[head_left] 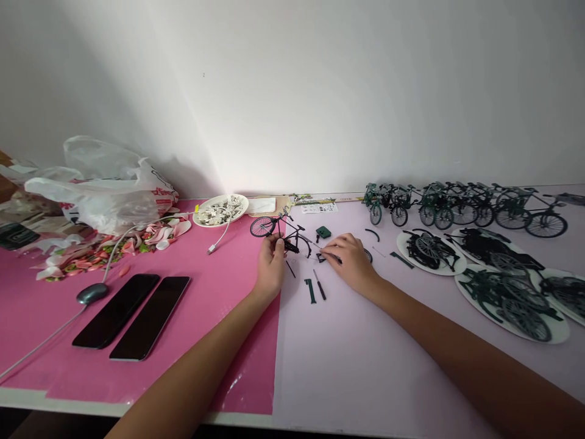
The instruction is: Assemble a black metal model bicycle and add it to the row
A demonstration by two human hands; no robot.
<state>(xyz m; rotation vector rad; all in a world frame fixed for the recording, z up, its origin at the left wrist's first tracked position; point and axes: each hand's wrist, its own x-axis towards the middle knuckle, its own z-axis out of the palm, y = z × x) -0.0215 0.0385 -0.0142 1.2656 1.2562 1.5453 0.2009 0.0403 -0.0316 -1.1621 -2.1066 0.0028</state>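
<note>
My left hand [271,259] is closed around the frame of a black model bicycle [297,235], held tilted just above the table. One wheel is on it at the left; at its right end a curved mudguard shows without a wheel. Close by on the right, the fingers of my right hand [350,256] are pinched on a thin, dark, rod-shaped tool, its narrow end toward the bicycle. A loose wheel [368,256] is partly hidden behind that hand. Between the hands lie a small black part [321,258], a green bracket-like part [311,291] and a black-handled screwdriver [322,291].
Finished model bicycles [464,204] stand along the wall. Plates of bicycle parts [432,251] lie at the right. On the left are two phones [150,317], a mouse-like device [92,294] on a cable, a plastic bag [105,195] and a plate of white pieces [222,210].
</note>
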